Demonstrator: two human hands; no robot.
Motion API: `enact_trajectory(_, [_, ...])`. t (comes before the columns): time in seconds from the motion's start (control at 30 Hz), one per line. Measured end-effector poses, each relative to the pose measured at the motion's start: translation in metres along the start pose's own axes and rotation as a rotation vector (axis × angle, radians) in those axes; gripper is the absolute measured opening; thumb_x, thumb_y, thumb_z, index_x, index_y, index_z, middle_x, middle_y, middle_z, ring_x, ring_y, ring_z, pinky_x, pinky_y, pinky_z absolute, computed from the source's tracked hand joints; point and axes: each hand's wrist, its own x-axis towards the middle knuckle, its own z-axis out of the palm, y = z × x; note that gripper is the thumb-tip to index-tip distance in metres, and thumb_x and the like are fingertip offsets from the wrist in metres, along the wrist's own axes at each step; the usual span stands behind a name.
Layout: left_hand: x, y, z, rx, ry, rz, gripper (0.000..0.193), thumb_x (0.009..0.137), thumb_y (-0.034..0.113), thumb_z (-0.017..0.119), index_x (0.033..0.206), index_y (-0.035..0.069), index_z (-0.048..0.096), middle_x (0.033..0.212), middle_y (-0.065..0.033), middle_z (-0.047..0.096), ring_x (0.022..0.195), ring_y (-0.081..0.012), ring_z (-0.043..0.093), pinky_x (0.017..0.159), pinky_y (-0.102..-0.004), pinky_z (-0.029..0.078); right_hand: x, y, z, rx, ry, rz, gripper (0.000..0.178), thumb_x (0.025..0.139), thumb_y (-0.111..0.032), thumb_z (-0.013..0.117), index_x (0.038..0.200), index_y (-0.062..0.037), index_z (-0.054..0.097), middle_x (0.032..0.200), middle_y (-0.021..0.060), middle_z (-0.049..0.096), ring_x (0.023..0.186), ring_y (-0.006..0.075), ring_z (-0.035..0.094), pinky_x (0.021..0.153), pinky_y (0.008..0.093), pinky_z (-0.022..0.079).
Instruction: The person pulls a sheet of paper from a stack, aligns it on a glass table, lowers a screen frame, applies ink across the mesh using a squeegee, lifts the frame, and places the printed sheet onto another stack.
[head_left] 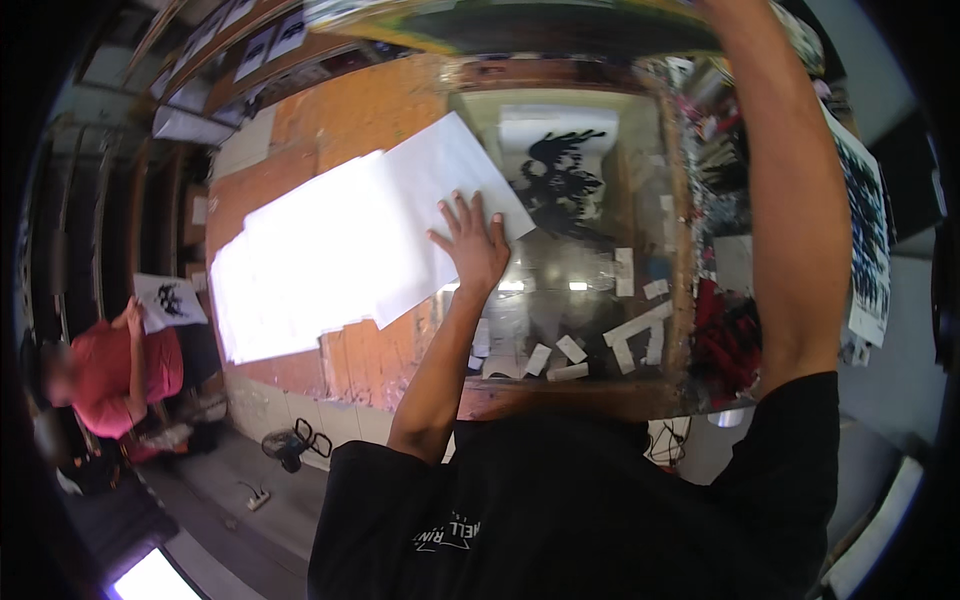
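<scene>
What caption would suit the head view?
Left hand spread over a white sheet beside a black print, right arm extending out of frame.

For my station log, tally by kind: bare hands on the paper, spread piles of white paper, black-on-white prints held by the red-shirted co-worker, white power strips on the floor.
Bare left hand: 1
Spread pile of white paper: 1
Black-on-white print: 1
White power strip: 1
Total: 4

The paper sheets (310, 245) are white, the wooden surface (360, 105) orange-brown, the jagged upper-centre print (562, 180) black on white.
</scene>
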Motion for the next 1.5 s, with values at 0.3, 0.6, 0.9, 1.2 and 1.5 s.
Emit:
enact_trajectory(0.3, [0.000,0.132,0.067,0.056,-0.091,0.523,0.059,0.104,0.041,0.044,0.154,0.009,0.042,0.164,-0.0235,0.026,0.154,-0.0442,0.014,0.115,-0.0741,0.007,0.011,-0.001,-0.003,0.024,-0.040,-0.066,0.055,0.084,-0.049,0.059,0.077,0.0040,0.071,0.064,0.0182,0.064,0.060,0.0275,0.061,0.057,0.0433,0.050])
enact_trajectory(0.6, [-0.019,0.129,0.061,-0.077,-0.116,0.461,0.066,0.102,0.042,0.048,0.156,0.005,0.036,0.164,-0.0251,0.024,0.155,-0.0428,0.012,0.119,-0.0684,0.002,-0.005,0.007,-0.005,0.023,-0.037,-0.043,0.053,0.085,-0.049,0.059,0.077,0.0026,0.071,0.063,0.0170,0.063,0.059,0.0266,0.060,0.056,0.0427,0.049])
enact_trajectory(0.9, [-0.048,0.126,0.052,0.037,-0.082,0.385,0.067,0.100,0.045,0.052,0.153,0.005,0.041,0.164,-0.0223,0.026,0.155,-0.0413,0.013,0.117,-0.0708,0.000,-0.009,0.008,0.000,0.023,-0.032,-0.055,0.051,0.086,-0.048,0.058,0.077,0.0011,0.071,0.062,0.0158,0.062,0.058,0.0258,0.059,0.055,0.0420,0.049])
enact_trajectory(1.2, [-0.051,0.121,0.053,0.089,-0.086,0.407,0.067,0.101,0.047,0.051,0.155,0.008,0.039,0.165,-0.0206,0.023,0.156,-0.0405,0.009,0.116,-0.0737,-0.001,0.002,0.006,0.000,0.032,-0.028,-0.058,0.050,0.088,-0.047,0.058,0.077,-0.0004,0.072,0.061,0.0146,0.061,0.057,0.0250,0.058,0.054,0.0414,0.049])
enact_trajectory(1.5, [-0.050,0.120,0.052,0.113,-0.098,0.410,0.070,0.101,0.049,0.049,0.157,0.009,0.035,0.166,-0.0208,0.020,0.155,-0.0424,0.006,0.113,-0.0773,-0.002,0.009,0.002,0.003,0.033,-0.027,-0.059,0.048,0.089,-0.046,0.058,0.077,-0.0019,0.072,0.060,0.0134,0.059,0.056,0.0241,0.057,0.052,0.0407,0.048])
